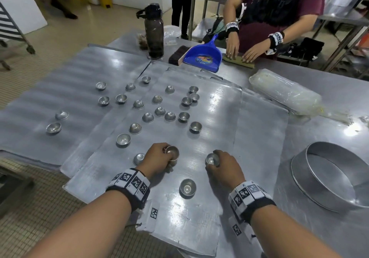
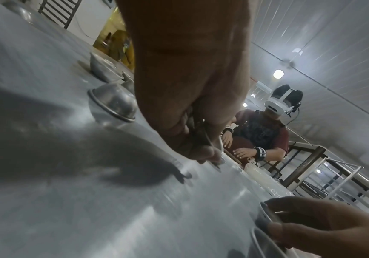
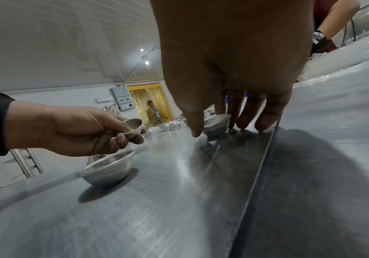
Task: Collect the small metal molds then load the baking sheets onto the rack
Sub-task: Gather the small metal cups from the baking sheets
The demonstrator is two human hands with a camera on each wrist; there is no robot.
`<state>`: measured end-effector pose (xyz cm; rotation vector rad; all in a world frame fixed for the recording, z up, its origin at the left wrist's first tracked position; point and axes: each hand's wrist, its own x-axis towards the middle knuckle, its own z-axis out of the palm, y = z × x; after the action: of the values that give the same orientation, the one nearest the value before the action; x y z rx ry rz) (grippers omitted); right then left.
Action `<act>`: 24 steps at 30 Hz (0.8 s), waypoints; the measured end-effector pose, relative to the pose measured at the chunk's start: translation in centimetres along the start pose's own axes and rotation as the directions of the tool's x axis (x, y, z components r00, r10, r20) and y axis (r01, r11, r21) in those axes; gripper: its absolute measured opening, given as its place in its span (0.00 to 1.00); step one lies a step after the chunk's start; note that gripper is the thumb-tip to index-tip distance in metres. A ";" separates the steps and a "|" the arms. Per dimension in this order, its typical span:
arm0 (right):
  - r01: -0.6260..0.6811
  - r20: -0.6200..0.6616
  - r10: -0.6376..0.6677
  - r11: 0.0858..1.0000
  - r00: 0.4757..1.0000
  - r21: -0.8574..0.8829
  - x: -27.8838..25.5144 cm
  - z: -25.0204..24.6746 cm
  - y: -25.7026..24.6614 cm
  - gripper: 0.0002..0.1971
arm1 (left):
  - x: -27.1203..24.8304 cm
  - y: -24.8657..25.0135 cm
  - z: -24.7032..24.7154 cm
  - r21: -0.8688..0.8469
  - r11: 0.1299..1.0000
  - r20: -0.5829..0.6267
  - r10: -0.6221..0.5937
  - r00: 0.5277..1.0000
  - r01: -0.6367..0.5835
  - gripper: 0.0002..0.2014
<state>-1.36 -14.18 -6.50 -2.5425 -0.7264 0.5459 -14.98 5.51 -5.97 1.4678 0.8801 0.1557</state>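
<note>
1. From your head view, your left hand (image 1: 157, 159) holds a small mold (image 1: 172, 152) above the baking sheet (image 1: 219, 106); many molds lie scattered beyond.
2. Your right wrist view alone shows your right hand (image 3: 227, 73) pinching a second mold (image 3: 217, 124) that rests on the sheet.

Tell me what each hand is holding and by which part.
The left hand holds a small metal mold by its rim and wall. The right hand pinches another mold by its sides, on the baking sheet.
</note>
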 end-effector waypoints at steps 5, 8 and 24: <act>0.100 -0.015 -0.099 0.991 0.995 0.086 -0.5 -0.5 -1.3 0.20 | -0.3 -0.1 -0.1 -0.052 0.998 0.046 -0.021 0.999 0.024 0.09; 0.195 -0.028 -0.193 0.972 0.981 0.134 -0.7 -0.5 -2.7 0.26 | -0.8 0.5 0.5 -0.129 0.991 0.056 -0.027 0.998 0.034 0.09; 0.304 0.024 -0.316 0.929 0.949 0.212 -2.5 0.1 -6.0 0.36 | -1.7 1.4 0.6 -0.095 0.995 0.030 -0.008 1.000 0.011 0.10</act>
<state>-5.74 -10.93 -2.94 -2.1727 -1.0142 0.5554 -15.23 4.27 -4.10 1.3739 0.8442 0.1664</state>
